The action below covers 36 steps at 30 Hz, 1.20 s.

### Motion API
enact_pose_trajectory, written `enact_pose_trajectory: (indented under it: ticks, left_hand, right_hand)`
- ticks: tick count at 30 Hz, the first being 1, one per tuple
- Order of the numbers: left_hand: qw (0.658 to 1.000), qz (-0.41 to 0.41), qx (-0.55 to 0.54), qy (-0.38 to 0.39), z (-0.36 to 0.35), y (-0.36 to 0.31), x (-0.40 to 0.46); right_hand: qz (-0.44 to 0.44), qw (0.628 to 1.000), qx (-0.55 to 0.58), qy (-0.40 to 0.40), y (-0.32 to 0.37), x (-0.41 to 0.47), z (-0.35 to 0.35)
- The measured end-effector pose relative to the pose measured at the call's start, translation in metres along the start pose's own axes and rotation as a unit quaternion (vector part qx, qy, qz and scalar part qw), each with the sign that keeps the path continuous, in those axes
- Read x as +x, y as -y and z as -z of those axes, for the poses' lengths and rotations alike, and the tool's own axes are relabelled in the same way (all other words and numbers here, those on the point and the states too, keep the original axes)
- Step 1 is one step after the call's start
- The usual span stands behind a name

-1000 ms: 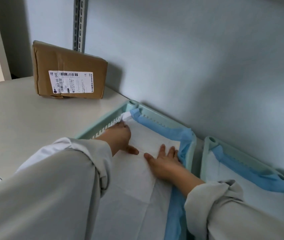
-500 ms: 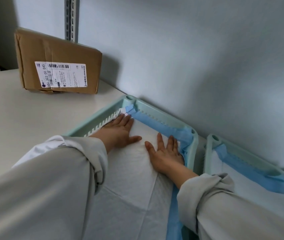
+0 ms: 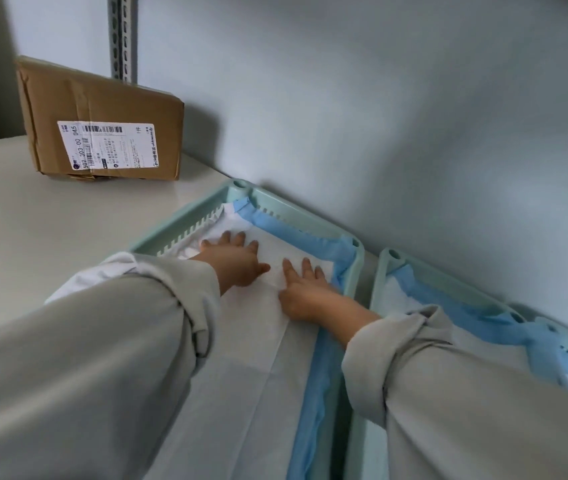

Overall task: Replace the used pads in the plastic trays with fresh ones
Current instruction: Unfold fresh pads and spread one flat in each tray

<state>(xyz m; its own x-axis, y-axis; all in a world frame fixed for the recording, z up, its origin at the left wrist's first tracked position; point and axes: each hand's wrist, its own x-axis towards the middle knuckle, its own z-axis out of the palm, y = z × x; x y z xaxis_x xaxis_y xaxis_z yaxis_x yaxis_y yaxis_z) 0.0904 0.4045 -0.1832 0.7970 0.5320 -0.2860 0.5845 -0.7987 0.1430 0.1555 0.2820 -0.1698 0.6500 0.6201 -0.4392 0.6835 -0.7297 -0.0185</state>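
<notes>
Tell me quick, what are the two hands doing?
Left hand: open, fingers flat, pressing on the white pad.
Right hand: open, fingers flat, pressing on the same pad. Neither holds anything.

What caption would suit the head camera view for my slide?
Both hands, left and right, press a white pad flat inside a green plastic tray.

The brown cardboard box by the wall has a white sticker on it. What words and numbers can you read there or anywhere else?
"502 303-00 045" in large digits, running up the left edge of the white shipping label on the brown cardboard box.
A barcode along the label's top; it has no readable digits.
The small print in the label's middle and on its right edge is too small and blurred to read.
Nothing is written on the mint green plastic trays or the white pads with blue edges.
</notes>
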Motion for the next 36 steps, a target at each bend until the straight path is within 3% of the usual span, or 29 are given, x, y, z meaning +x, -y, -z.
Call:
enact_pose_trajectory:
  ticks: [3, 9, 14, 16, 20, 23, 29, 31, 33, 36]
  left_hand:
    - [0.997, -0.016, 0.038, 0.066, -0.005, -0.002, -0.041]
    - [0.995, 0.012, 0.068, 0.077, -0.018, 0.042, -0.128]
    - [0.981, 0.017, 0.129, 0.145, 0.0, 0.01, -0.176]
    - [0.976, 0.011, 0.139, 0.166, -0.013, 0.006, -0.197]
    - [0.982, 0.011, 0.133, 0.136, -0.021, 0.01, -0.217]
    - [0.982, -0.001, 0.116, 0.147, -0.016, -0.006, -0.214]
    - [0.987, -0.1, -0.095, 0.082, -0.022, -0.06, -0.222]
    - [0.978, -0.11, -0.163, 0.069, -0.02, -0.077, -0.225]
    - [0.971, -0.122, -0.19, 0.074, -0.021, -0.089, -0.229]
    - [0.968, -0.132, -0.2, 0.08, -0.025, -0.098, -0.231]
  right_hand:
    - [0.063, 0.998, -0.011, 0.016, 0.002, -0.047, -0.032]
    - [-0.02, 0.992, -0.122, 0.035, 0.014, -0.094, -0.024]
    - [0.089, 0.974, -0.145, 0.149, 0.048, -0.147, -0.012]
    - [0.091, 0.978, -0.137, 0.126, 0.041, -0.163, -0.037]
    - [0.094, 0.989, -0.084, 0.074, 0.032, -0.184, -0.053]
    - [0.09, 0.996, 0.001, -0.023, 0.021, -0.199, -0.041]
    - [0.032, 0.982, 0.087, -0.163, -0.035, -0.236, -0.045]
    - [0.033, 0.983, 0.142, -0.116, -0.056, -0.251, -0.048]
    - [0.055, 0.986, 0.156, 0.001, -0.074, -0.268, -0.053]
    - [0.038, 0.986, 0.089, 0.133, -0.097, -0.29, -0.064]
